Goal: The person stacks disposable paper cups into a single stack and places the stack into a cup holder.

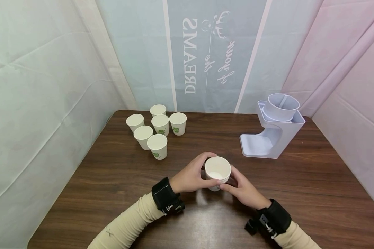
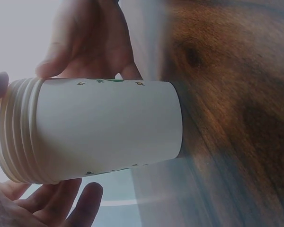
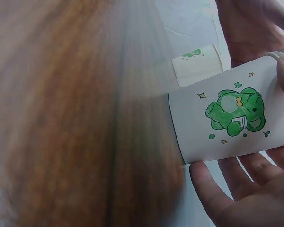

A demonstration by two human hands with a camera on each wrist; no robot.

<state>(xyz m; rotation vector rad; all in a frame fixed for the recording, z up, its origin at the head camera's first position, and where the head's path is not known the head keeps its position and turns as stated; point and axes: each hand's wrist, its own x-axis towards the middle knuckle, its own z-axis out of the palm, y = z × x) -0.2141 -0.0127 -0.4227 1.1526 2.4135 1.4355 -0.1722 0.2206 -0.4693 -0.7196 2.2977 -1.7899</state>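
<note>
A nested stack of white paper cups (image 1: 217, 167) stands upright between both hands, near the middle of the table. Several rims show layered together at its top in the left wrist view, and a green bear print is on its side in the right wrist view. My left hand (image 1: 191, 175) grips the stack near the rims from the left, thumb in front. From the right, my right hand (image 1: 247, 191) holds the side with thumb and fingers around it. The base of the stack (image 2: 109, 127) is at or just above the tabletop; I cannot tell which.
Several separate paper cups (image 1: 157, 142) stand upright in a cluster at the back left. A pale plastic stand (image 1: 280, 136) with a round open holder (image 1: 280, 110) on top is at the back right. Fabric walls border the dark wooden table (image 1: 112, 193).
</note>
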